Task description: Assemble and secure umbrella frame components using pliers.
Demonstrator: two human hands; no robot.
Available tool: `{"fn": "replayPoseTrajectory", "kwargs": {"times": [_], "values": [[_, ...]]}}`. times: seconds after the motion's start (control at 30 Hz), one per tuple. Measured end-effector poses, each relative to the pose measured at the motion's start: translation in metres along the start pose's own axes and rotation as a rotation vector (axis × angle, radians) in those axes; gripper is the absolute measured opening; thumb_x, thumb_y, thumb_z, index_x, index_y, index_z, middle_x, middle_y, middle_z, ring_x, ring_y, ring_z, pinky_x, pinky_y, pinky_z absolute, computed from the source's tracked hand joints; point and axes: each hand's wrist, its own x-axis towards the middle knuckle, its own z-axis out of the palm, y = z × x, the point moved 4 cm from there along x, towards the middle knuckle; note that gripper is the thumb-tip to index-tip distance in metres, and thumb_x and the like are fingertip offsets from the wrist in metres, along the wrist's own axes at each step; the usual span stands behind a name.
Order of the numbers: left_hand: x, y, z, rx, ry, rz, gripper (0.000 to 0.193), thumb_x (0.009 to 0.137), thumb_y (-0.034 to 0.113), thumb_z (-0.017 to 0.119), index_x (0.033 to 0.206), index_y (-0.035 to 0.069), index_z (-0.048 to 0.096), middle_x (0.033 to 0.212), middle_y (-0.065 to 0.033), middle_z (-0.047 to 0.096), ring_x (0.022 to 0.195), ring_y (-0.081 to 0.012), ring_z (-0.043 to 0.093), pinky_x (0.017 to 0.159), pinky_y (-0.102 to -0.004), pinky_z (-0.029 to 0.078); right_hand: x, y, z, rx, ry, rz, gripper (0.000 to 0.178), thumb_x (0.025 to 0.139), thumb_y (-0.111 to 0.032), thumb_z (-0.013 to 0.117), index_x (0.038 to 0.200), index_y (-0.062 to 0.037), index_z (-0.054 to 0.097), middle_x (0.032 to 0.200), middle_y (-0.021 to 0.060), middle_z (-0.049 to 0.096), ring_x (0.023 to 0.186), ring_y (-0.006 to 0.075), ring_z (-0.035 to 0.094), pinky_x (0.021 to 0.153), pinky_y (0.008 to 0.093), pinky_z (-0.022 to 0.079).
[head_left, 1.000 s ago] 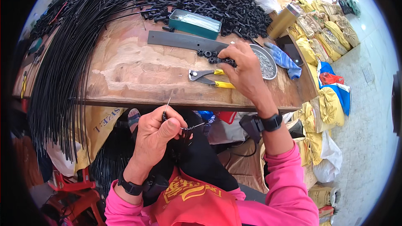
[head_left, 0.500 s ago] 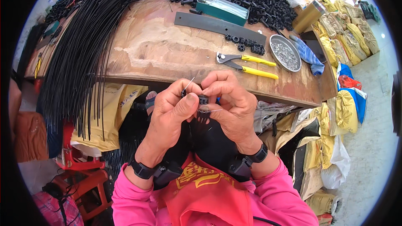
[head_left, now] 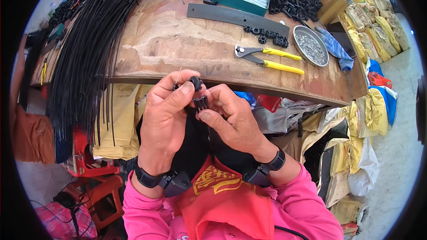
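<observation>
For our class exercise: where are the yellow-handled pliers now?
In the head view, the yellow-handled pliers lie right of centre on the wooden table, left of the round dish and nearer the person than the grey strip.

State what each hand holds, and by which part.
Left hand: a round black piece, by its left side. Right hand: a toothed black piece, by its right side. Exact contact is partly hidden.

Pliers [head_left: 272, 65] and a dish [head_left: 324, 62] lie on the table [head_left: 169, 40], while in front of it the left hand [head_left: 164, 118] pinches a black knob [head_left: 196, 82] and the right hand [head_left: 236, 122] grips a toothed piece [head_left: 201, 102] just below the knob.
</observation>
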Motion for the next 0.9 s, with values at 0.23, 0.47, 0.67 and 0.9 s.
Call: {"fn": "replayPoseTrajectory", "kwargs": {"times": [0.23, 0.47, 0.67, 0.9], "values": [[-0.0004, 0.0037, -0.0047, -0.093, -0.010, -0.135, 0.034, 0.080, 0.009, 0.055, 0.110, -0.007, 0.056, 0.086, -0.0073, 0.062, 0.080, -0.0133, 0.058, 0.072, -0.0241, 0.044, -0.0018, -0.0038, 0.0052, -0.115, 0.041, -0.123, 0.017, 0.084, -0.008, 0.061, 0.083, -0.0005, 0.046, 0.066, 0.0137, 0.048, 0.056, 0.0266, 0.051, 0.051, 0.0315, 0.039], [0.0012, 0.0032, -0.0094, -0.169, -0.063, -0.129, 0.026, 0.079, 0.008, 0.057, 0.101, -0.006, 0.056, 0.079, -0.0080, 0.060, 0.068, -0.0141, 0.057, 0.068, -0.0245, 0.046, -0.0001, -0.0046, 0.0076, -0.102, 0.051, -0.062, 0.014, 0.085, -0.009, 0.057, 0.085, -0.0006, 0.046, 0.066, 0.0131, 0.049, 0.054, 0.0259, 0.049, 0.051, 0.0324, 0.038], [-0.0009, 0.0036, -0.0062, -0.098, -0.012, -0.130, 0.025, 0.081, 0.008, 0.057, 0.101, -0.006, 0.057, 0.082, -0.0082, 0.062, 0.069, -0.0138, 0.059, 0.071, -0.0249, 0.047, 0.0018, -0.0048, 0.0088, -0.100, 0.054, -0.127, 0.013, 0.085, -0.008, 0.057, 0.083, -0.0003, 0.047, 0.066, 0.0137, 0.048, 0.055, 0.0263, 0.048, 0.051, 0.0333, 0.038], [-0.0014, 0.0022, -0.0073, -0.226, 0.044, -0.107, 0.027, 0.083, 0.007, 0.056, 0.107, -0.003, 0.054, 0.087, -0.0076, 0.061, 0.081, -0.0139, 0.059, 0.077, -0.0260, 0.046, 0.0044, -0.0075, 0.0095, -0.226, 0.066, -0.156, 0.016, 0.083, -0.009, 0.060, 0.082, -0.0003, 0.047, 0.068, 0.0156, 0.049, 0.060, 0.0324, 0.051, 0.053, 0.0368, 0.039]]}}
